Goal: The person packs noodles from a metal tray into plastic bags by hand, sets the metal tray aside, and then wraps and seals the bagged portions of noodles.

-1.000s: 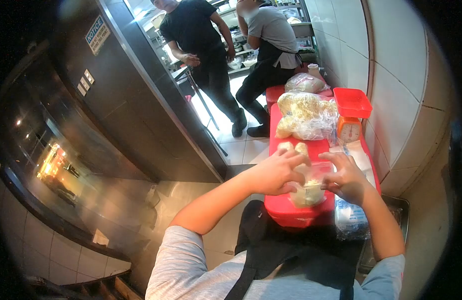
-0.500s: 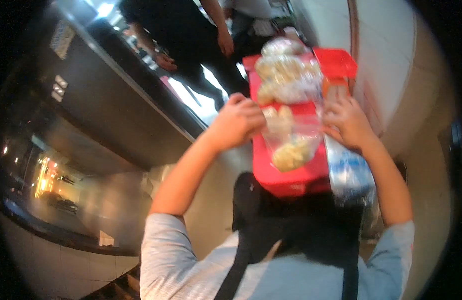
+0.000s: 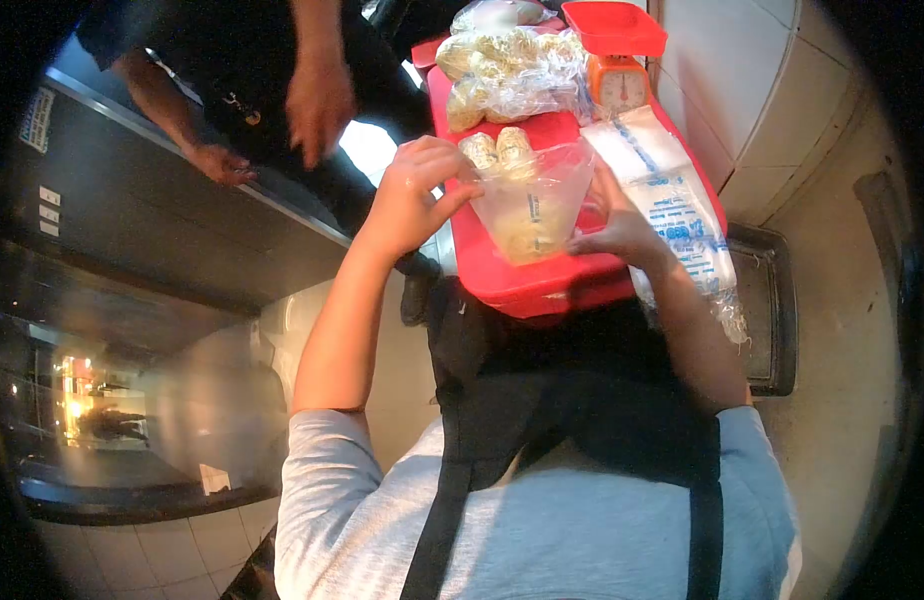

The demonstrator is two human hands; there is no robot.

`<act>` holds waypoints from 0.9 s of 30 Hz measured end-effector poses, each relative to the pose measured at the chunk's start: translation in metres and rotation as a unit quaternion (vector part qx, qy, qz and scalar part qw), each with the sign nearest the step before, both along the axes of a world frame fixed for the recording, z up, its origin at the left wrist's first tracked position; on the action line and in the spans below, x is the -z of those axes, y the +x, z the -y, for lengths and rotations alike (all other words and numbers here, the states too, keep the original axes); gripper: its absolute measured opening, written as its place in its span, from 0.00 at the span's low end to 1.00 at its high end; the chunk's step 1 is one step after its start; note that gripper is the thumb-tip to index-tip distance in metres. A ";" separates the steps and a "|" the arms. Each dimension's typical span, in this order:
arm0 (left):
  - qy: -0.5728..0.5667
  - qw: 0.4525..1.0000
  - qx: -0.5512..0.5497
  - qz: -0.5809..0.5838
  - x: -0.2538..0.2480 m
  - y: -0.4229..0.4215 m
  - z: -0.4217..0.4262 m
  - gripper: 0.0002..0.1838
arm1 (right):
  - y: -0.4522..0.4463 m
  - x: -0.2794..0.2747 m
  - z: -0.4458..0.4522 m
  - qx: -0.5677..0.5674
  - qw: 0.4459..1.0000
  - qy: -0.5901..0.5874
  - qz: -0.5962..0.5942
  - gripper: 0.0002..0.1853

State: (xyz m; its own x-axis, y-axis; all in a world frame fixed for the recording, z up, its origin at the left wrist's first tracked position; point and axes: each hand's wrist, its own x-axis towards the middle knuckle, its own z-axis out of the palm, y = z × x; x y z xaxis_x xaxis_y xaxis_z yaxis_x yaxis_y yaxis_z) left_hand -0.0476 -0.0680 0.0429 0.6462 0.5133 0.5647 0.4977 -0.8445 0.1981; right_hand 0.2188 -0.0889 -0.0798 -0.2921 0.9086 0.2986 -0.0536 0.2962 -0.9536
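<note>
A clear plastic bag (image 3: 534, 205) with pale yellowish food in its bottom stands over the near part of a red surface (image 3: 502, 290). My left hand (image 3: 417, 195) pinches the bag's upper left edge between thumb and fingers. On the other side, my right hand (image 3: 627, 220) grips the bag's right side, its thumb low near the food and its fingers partly behind the plastic. Just beyond the bag lie two small wrapped pale bundles (image 3: 498, 150).
Filled clear bags (image 3: 512, 65) are heaped farther back, beside an orange dial scale (image 3: 622, 85) with a red pan (image 3: 614, 28). Blue-printed plastic packaging (image 3: 682, 220) lies right. A person's hand (image 3: 320, 105) hangs at the left. A black tray (image 3: 779, 300) sits at the right.
My right hand has moved lower along the bag's side, and the bag's mouth stands wider. The person in dark clothes appears closer. My view has shifted, showing the scale's dial.
</note>
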 end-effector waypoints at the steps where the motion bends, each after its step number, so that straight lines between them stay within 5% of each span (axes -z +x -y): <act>1: -0.028 0.999 -0.007 0.035 0.003 0.000 0.001 0.06 | -0.008 0.008 -0.001 -0.003 1.000 0.005 -0.008 0.64; 2: -0.078 0.996 -0.018 0.033 0.012 -0.009 -0.001 0.19 | -0.012 0.014 -0.003 -0.007 0.999 -0.045 -0.016 0.60; 5: -0.256 0.920 0.050 0.293 0.052 0.000 0.007 0.47 | -0.024 0.014 -0.008 -0.031 0.990 -0.134 -0.043 0.48; 6: -0.345 0.895 0.049 0.277 0.075 -0.006 0.002 0.67 | -0.025 0.015 -0.011 -0.045 0.990 -0.125 -0.056 0.45; 7: -0.366 0.883 0.041 0.289 0.098 -0.002 0.005 0.69 | -0.026 0.016 -0.013 -0.058 0.989 -0.117 -0.068 0.41; 10: -0.364 0.875 -0.003 0.318 0.144 0.024 0.007 0.40 | -0.030 0.023 -0.019 -0.055 0.991 -0.096 -0.074 0.30; 12: -0.387 0.876 -0.074 0.278 0.149 0.038 0.002 0.23 | -0.027 0.026 -0.032 -0.015 0.997 -0.072 0.023 0.23; 15: -0.367 0.850 -0.093 0.365 0.157 0.050 -0.017 0.08 | -0.026 0.024 -0.037 0.038 0.997 0.028 0.053 0.13; 20: -0.041 0.962 -0.130 0.237 0.126 0.049 0.021 0.06 | -0.037 -0.005 0.000 0.146 0.933 0.315 0.096 0.10; 23: 0.029 0.977 -0.073 0.199 0.146 0.042 0.054 0.11 | -0.031 0.034 0.016 0.128 0.880 0.422 0.176 0.11; 27: -0.081 0.978 -0.088 0.172 0.186 0.038 0.075 0.09 | -0.035 0.078 0.039 0.119 0.923 0.334 0.148 0.09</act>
